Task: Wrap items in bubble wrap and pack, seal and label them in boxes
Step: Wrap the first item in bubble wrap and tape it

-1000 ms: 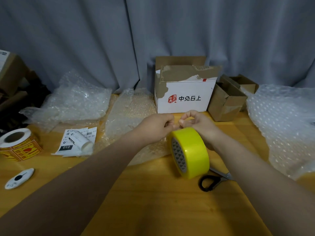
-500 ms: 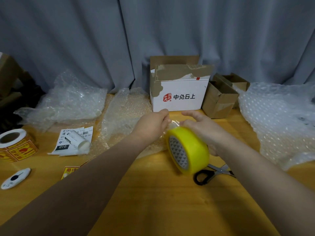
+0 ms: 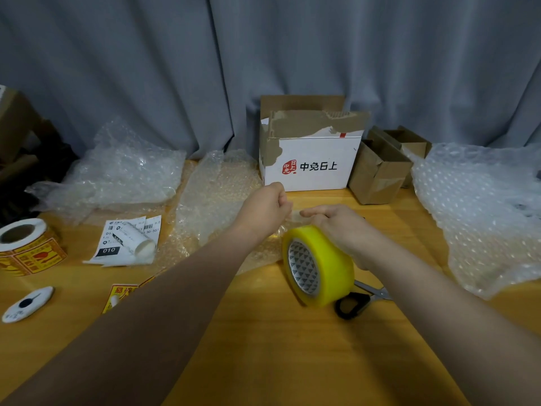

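A grey curtain hangs behind a wooden tabletop [image 3: 263, 347] strewn with packing stuff. Near the middle, the left hand [image 3: 263, 206] has its fingers curled tight, and they seem to pinch the tape end [image 3: 295, 213], a pale clear strip that shows only faintly. The right hand [image 3: 336, 227] lies over the far upper side of the yellow tape roll [image 3: 319, 265], forefinger stretched straight toward the left hand. Its other fingers are hidden behind the roll, so whether they curl round it cannot be told.

The roll stands on edge, its open core facing left and toward the camera. The strip runs from the roll's top leftward to the left fingers, so the 2 hands are just apart along 1 line, left to right. That line is what the coming move likely depends on. A longer strip would call for the left hand to draw farther left while the right hand steadies the roll.

The scissors [image 3: 360, 300] lie just behind the roll, under the right forearm, nearer the right hand. The white box [image 3: 310, 162] stands open at the back, beyond both hands, with a bubble wrap sheet [image 3: 216, 200] spread beside it on the left. By this judgement the work is at tape drawing, with sealing not yet begun.
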`<state>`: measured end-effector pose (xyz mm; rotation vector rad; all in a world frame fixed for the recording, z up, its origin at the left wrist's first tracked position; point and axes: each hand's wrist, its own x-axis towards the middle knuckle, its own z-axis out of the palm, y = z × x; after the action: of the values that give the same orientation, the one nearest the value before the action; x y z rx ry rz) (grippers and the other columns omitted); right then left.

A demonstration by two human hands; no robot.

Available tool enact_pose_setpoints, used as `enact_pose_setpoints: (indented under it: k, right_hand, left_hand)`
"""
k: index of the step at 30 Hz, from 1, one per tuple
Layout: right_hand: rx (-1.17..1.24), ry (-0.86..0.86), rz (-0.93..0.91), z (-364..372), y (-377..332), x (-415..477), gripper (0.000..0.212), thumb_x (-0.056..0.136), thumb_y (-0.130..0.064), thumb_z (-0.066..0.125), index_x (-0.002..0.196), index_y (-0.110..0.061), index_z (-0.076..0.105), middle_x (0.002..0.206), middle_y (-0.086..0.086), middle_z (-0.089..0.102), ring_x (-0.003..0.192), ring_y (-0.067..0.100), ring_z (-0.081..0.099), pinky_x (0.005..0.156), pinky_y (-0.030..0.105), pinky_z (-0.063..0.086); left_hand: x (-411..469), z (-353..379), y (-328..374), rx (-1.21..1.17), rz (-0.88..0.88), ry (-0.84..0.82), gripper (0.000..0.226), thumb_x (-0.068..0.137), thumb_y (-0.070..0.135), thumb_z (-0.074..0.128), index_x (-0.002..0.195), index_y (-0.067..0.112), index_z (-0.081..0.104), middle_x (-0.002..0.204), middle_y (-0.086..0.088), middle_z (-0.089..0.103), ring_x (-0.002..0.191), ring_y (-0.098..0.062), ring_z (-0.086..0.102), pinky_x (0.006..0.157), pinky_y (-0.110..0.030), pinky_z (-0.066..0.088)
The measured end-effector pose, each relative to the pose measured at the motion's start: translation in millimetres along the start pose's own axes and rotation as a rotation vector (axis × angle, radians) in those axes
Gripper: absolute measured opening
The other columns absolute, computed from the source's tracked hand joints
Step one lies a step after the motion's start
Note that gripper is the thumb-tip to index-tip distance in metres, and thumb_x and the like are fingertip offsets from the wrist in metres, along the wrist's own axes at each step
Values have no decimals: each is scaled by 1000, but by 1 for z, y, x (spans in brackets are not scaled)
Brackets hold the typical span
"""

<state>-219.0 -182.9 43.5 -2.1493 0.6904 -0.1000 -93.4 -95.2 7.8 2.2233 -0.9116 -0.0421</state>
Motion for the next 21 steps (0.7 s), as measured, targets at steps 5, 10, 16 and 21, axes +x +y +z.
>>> enact_pose_setpoints:
  k: [5, 10, 16, 21]
  right_hand:
    - [-64, -71, 85, 0, -9, 5, 34, 101, -26, 39, 122, -16, 63, 127, 14, 59, 113, 34, 54, 92, 40, 45]
    - [-108, -137, 116, 1, -11, 18, 38, 101, -26, 41, 126, -3, 57, 127, 19, 58, 117, 34, 55, 77, 31, 42]
    - [-213, -148, 139, -2, -16, 19, 41, 102, -32, 36, 134, -10, 51, 133, 14, 51, 116, 30, 50, 85, 31, 40]
    - [-160, -133, 117, 3, -14, 23, 38, 101, -25, 41, 130, -4, 55, 134, 17, 53, 121, 32, 51, 94, 33, 43]
  left_hand:
    - [3, -2, 9, 51, -35, -4, 24, 81, 9, 59, 67, 18, 42, 72, -1, 55, 74, -21, 54, 58, -28, 39]
    - [5, -3, 19, 162, -23, -28, 12, 80, 10, 59, 80, 10, 46, 84, -9, 58, 83, -27, 55, 64, -32, 38]
    - [10, -4, 14, 265, -50, 5, 41, 82, 11, 66, 116, 7, 44, 118, -13, 43, 86, -22, 48, 70, -28, 36]
    - [9, -21, -1, 495, 311, 67, 25, 86, -2, 53, 108, 8, 60, 112, -10, 53, 99, -27, 53, 79, -32, 43]
